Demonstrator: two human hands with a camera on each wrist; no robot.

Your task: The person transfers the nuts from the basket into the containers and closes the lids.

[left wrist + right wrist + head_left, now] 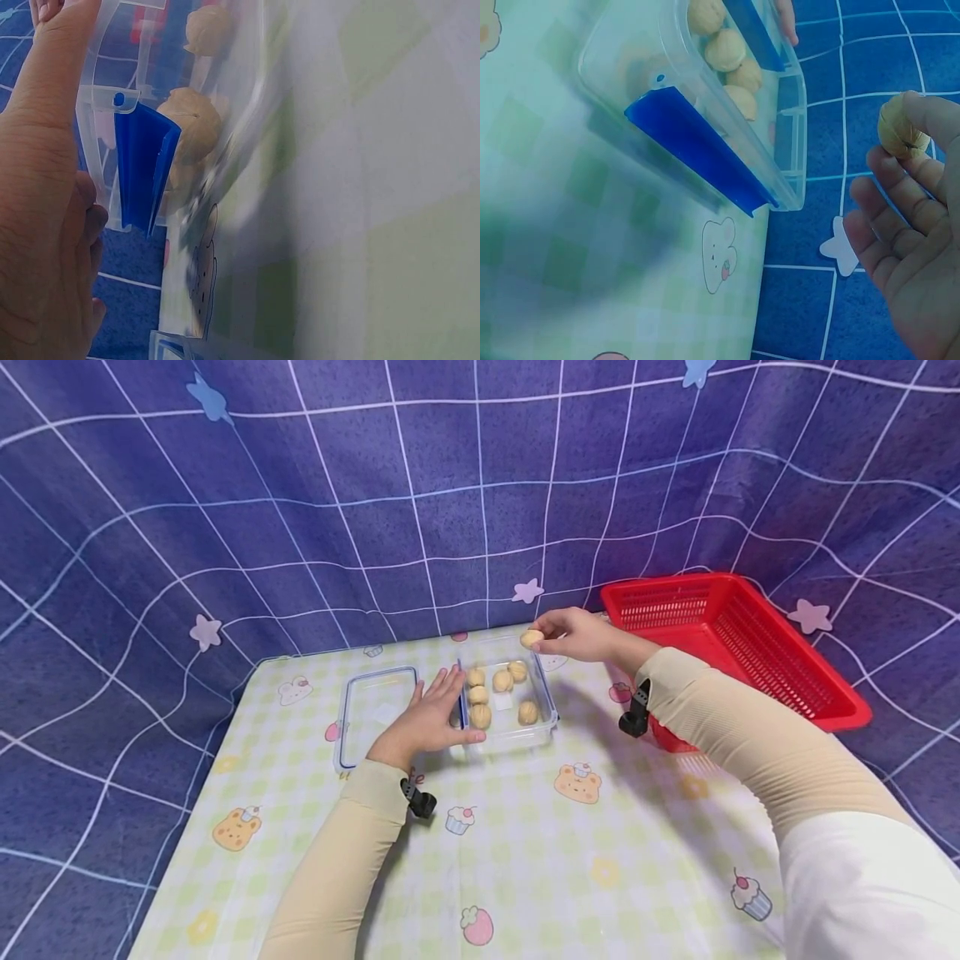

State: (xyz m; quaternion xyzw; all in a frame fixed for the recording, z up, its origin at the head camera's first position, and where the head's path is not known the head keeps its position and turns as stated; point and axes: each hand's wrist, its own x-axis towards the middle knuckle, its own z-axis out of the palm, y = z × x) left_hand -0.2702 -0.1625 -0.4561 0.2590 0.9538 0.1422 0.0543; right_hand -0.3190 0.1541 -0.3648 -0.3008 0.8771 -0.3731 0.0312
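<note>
A clear plastic box (510, 739) with blue side clips (697, 150) stands on the table, several walnuts (503, 680) lying inside it. My left hand (427, 722) rests against the box's left wall, fingers extended and thumb along the near side. In the left wrist view a blue clip (142, 165) hangs beside that hand. Between thumb and fingertips, my right hand (573, 633) pinches a walnut (532, 638) above the box's far right corner. The right wrist view shows this held walnut (900, 127) away from the box, the other fingers loosely bent.
The box's clear lid (378, 714), edged in blue, lies flat to the left. A red plastic basket (795, 668) sits at the right, beneath and behind the right forearm. A checked cloth (540, 868) covers the table, and a blue curtain (450, 527) hangs behind.
</note>
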